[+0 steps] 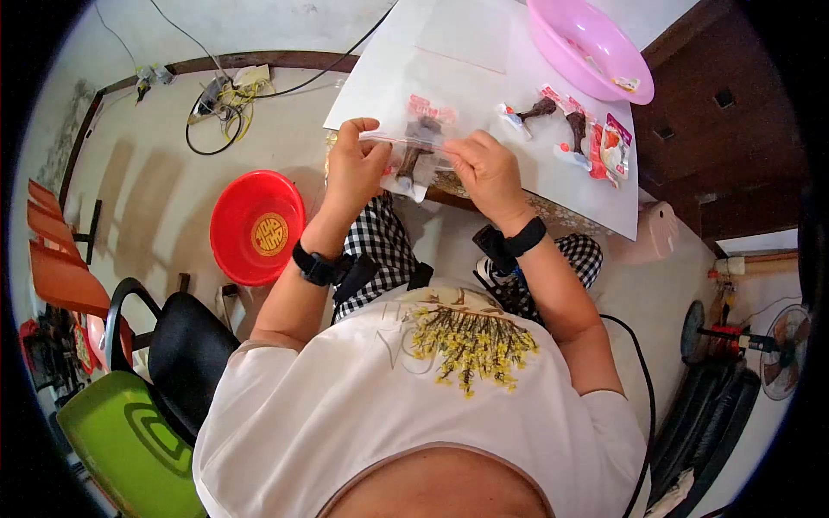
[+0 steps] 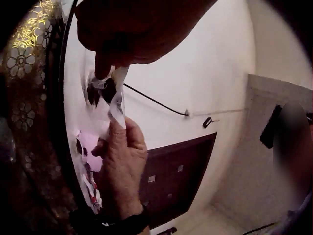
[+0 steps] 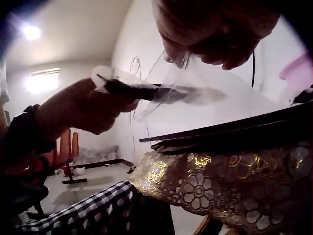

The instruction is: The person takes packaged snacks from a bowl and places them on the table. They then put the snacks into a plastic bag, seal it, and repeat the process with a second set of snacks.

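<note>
Left hand [image 1: 350, 173] and right hand [image 1: 492, 175]: each clamped on the clear bag [image 1: 425, 179], positioned at the desk's [image 1: 371, 86] near edge. Dark item [image 1: 410, 164] visible through bag. Red-printed packets [image 1: 596, 151], text illegible, lie on the desk.

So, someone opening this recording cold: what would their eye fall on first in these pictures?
Probably the red basin with its yellow emblem, on the floor to the person's left. Next, the pink basin at the far right of the white tabletop. Then the clear bag at the table's near edge, pinched by the left hand and right hand.
</note>
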A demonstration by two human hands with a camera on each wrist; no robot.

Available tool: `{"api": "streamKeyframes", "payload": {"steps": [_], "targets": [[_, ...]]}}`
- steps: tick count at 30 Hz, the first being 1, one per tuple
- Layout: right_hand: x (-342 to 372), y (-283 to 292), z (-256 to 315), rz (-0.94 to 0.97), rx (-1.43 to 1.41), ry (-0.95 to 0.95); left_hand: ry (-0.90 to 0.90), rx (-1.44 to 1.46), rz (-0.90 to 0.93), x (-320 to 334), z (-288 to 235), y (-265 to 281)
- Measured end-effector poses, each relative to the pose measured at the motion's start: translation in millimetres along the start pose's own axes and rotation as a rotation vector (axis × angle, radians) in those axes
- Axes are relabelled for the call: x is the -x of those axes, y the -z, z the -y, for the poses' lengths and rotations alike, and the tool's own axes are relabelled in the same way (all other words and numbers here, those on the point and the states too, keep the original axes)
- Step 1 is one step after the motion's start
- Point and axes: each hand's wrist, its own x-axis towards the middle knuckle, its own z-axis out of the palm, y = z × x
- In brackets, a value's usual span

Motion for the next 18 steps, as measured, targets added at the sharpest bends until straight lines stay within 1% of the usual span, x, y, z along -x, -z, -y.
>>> {"api": "streamKeyframes", "payload": {"steps": [1, 4, 5, 6, 8, 11, 14, 15, 18], "targets": [[0, -2, 3, 0.027, -0.019, -0.002, -0.056, -0.053, -0.046, -3, -1, -4], [1, -7, 12, 0.088, -0.053, -0.013, -0.119, -0.107, -0.111, -23, 8, -12], [3, -10, 14, 0.099, -0.05, -0.017, -0.137, -0.173, -0.126, -25, 3, -13], [5, -12, 14, 0.109, -0.047, -0.021, -0.123, -0.245, -0.087, -32, 7, -13], [10, -17, 9, 0.12, -0.043, -0.098, -0.092, -0.389, -0.009, -42, 13, -10], [15, -18, 1, 0.1, -0.052, -0.169, 0.031, -0.149, 0.13, -30, 5, -5], [19, -18, -6, 0.047, -0.065, -0.177, -0.246, -0.196, 0.328, -20, 18, 12], [19, -17, -8, 0.027, -0.068, -0.17, -0.207, -0.272, 0.326, -14, 12, 14], [18, -12, -6, 0.058, -0.062, -0.199, -0.227, -0.472, 0.286, -12, 8, 12]]}}
